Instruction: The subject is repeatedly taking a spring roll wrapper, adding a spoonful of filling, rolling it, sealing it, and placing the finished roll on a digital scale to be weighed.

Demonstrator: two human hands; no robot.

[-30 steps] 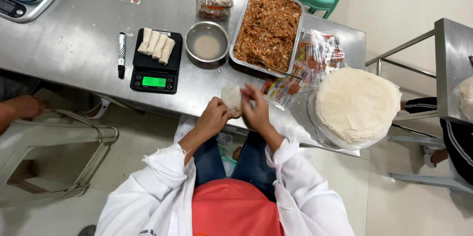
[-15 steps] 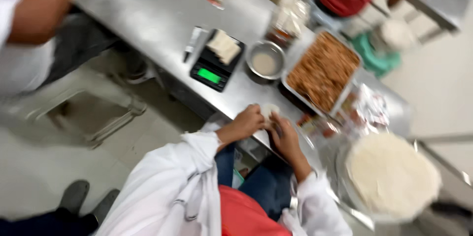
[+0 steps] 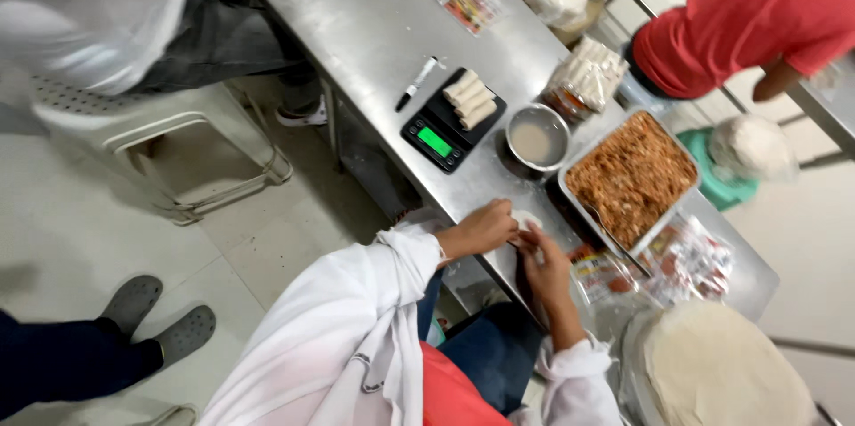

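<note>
steel table [image 3: 374, 34] now sharper, hands [image 3: 512, 243] unmoved

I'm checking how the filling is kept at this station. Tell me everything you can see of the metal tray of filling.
The metal tray is a rectangular, shallow pan of thin silvery metal with rounded corners. It sits flat and skewed on the steel table, filled nearly to the rim with brownish-orange, crumbly minced filling. The small steel bowl of pale liquid stands close by its left corner; clear printed packets lie against its near side. Neither hand touches it.
</note>
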